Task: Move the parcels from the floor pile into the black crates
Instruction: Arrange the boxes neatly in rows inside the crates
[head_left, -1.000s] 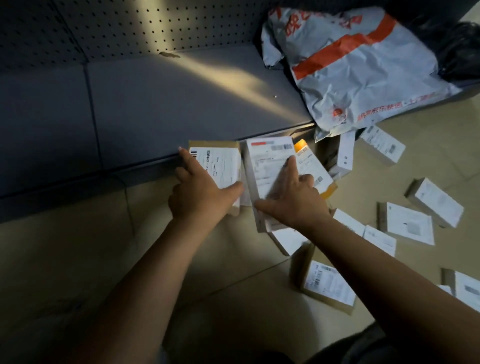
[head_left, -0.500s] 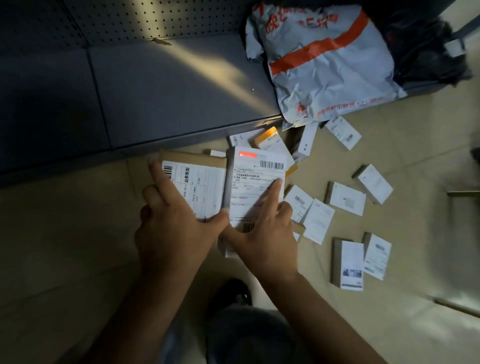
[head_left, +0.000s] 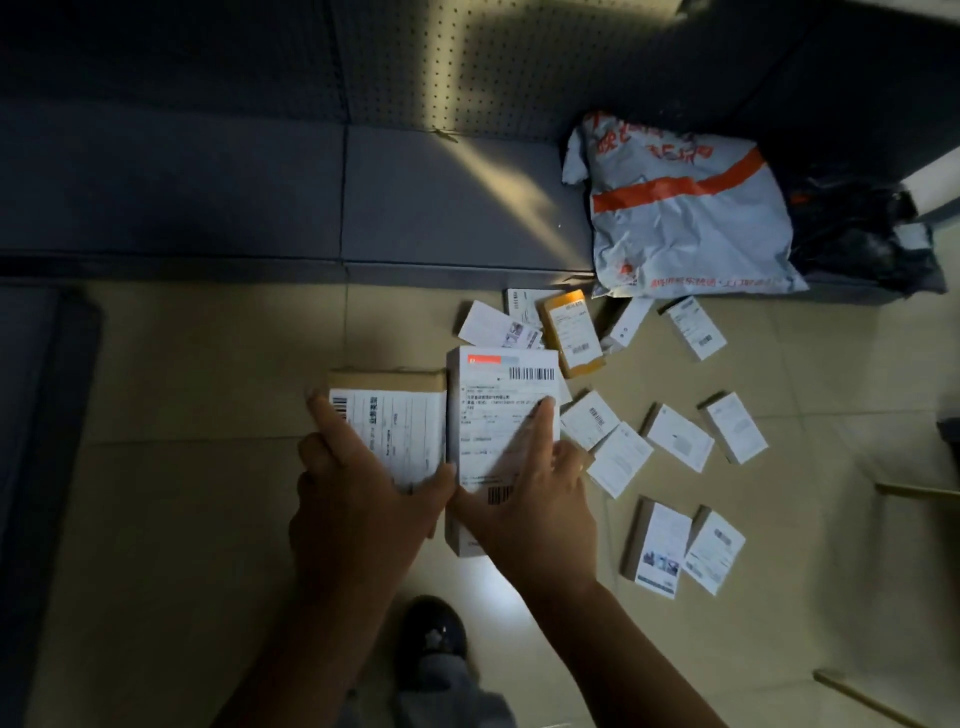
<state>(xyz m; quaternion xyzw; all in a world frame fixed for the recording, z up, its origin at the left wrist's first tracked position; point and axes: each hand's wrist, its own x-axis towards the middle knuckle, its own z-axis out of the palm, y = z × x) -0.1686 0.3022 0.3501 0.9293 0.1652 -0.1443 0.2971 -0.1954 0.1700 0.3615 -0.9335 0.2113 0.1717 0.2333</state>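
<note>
Parcels sit side by side above the floor: left hand (head_left: 358, 499) grasps the brown box (head_left: 395, 415), right hand (head_left: 524, 499) the white box (head_left: 501, 415), long axes running near to far; no crate in view

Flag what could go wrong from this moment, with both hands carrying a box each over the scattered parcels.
1. The left hand and right hand hold the brown box and white box only at their near ends, so either might tip out.
2. Small parcels lie loose on the floor near the shoe; a step could crush one.
3. No black crate is visible, so the carry path is unclear.
</note>
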